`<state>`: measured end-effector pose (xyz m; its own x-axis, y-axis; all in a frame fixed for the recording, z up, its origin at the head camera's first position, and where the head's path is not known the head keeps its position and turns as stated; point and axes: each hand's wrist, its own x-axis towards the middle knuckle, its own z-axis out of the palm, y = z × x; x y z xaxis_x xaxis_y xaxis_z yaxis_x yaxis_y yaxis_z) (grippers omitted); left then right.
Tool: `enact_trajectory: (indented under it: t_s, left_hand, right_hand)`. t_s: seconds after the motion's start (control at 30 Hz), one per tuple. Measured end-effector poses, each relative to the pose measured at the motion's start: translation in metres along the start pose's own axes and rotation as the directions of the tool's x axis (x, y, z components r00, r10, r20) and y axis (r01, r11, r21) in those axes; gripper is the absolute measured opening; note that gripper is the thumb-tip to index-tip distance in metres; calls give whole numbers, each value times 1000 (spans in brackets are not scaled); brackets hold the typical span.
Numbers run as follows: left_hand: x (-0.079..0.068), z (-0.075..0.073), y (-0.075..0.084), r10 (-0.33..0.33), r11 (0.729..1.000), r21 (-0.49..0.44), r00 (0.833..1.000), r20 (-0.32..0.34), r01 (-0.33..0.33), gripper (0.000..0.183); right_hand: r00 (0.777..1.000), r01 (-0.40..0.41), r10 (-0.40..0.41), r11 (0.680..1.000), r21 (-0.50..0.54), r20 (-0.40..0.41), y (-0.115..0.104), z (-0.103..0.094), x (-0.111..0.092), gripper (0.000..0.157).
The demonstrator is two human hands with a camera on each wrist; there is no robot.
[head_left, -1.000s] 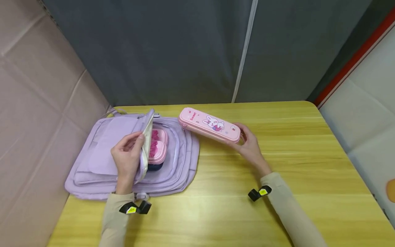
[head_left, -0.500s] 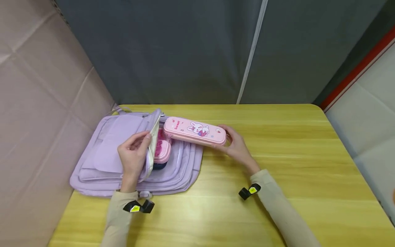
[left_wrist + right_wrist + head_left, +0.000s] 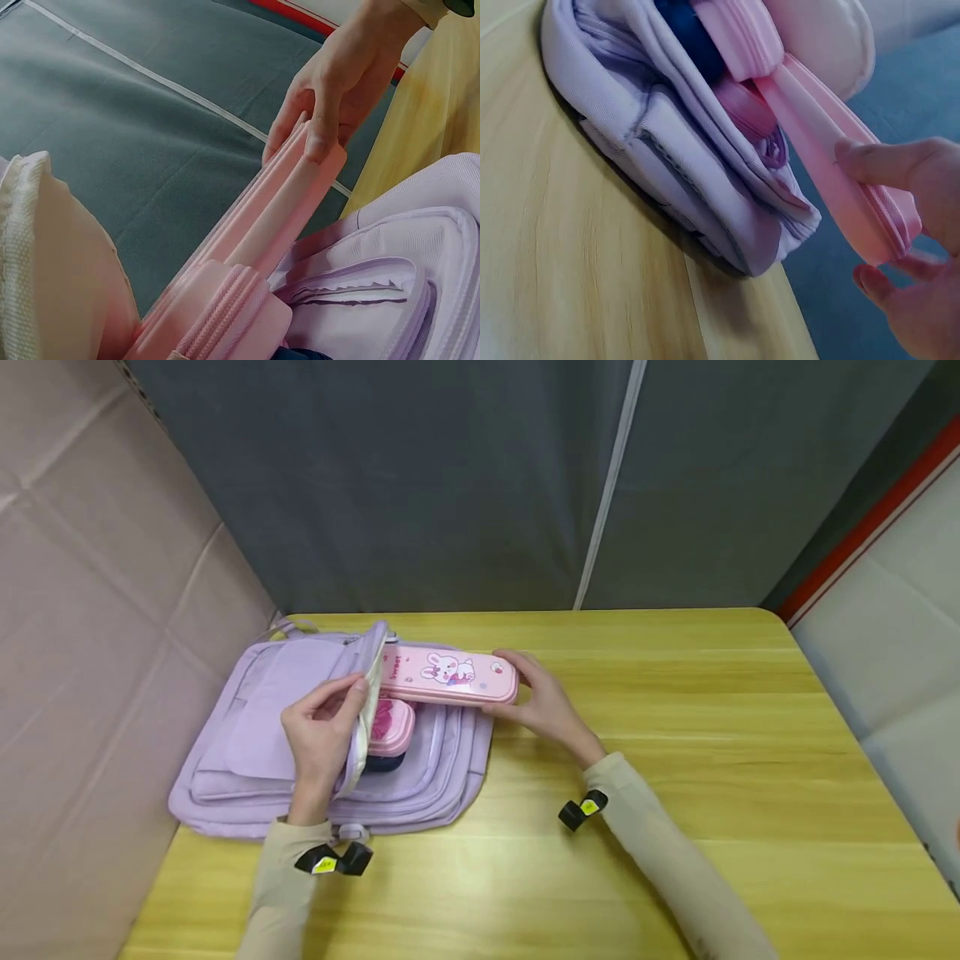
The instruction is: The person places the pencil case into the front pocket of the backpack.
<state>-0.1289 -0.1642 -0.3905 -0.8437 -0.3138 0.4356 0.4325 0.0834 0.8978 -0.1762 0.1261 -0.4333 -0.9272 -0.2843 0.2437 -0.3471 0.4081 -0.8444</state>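
A lilac backpack [image 3: 262, 718] lies flat on the table with its front pocket open. My left hand [image 3: 324, 727] pinches the pocket's cream-lined flap [image 3: 367, 718] and lifts it. With thumb and fingers my right hand [image 3: 546, 703] grips the near end of a pink pencil case [image 3: 450, 675] printed with a white rabbit; its far end is under the flap. Below it in the pocket sits a smaller pink zipped case [image 3: 392, 728] with a magenta pattern, over a dark navy item [image 3: 384, 763]. The left wrist view shows the pencil case [image 3: 277, 202] beside the smaller case [image 3: 225, 307].
The wood-grain table [image 3: 675, 735] extends to the right of the bag. A grey curtain [image 3: 420, 485] hangs behind the table's back edge, and a pale padded wall [image 3: 97, 635] stands close on the left.
My right hand has moved left, carrying the pencil case from beside the pocket until its far end slid under the flap. My left hand keeps holding the flap up.
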Motion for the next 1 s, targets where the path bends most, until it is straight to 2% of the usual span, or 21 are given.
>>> enact_trajectory:
  t_s: [0.13,0.27,0.4,0.53,0.7,0.83,1.0]
  left_hand:
    - [-1,0,1,-3,1000,-18,1000,-1,3,16]
    - [0,0,1,14,999,-32,1000,7,-14,19]
    - [1,1,2,25,998,-51,1000,13,-24,19]
    - [-1,2,2,24,998,-52,1000,21,-23,19]
    - [-1,3,3,22,998,-55,999,32,-20,19]
    - [-1,4,5,23,999,-50,999,48,-21,19]
    - [-2,5,5,32,997,-75,997,76,-26,18]
  right_hand:
    - [1000,4,-4,1000,-30,-6,-5,5,4,82]
    - [1000,-3,3,1000,-1,-27,-8,10,7,86]
    - [996,-27,30,999,36,-84,-9,15,9,91]
    - [990,-46,54,997,63,-131,-11,21,7,86]
    - [994,0,21,981,192,-104,-12,26,3,77]
    - [997,9,14,950,313,-73,-9,25,0,72]
    - [996,18,20,916,400,-90,-8,23,-2,62]
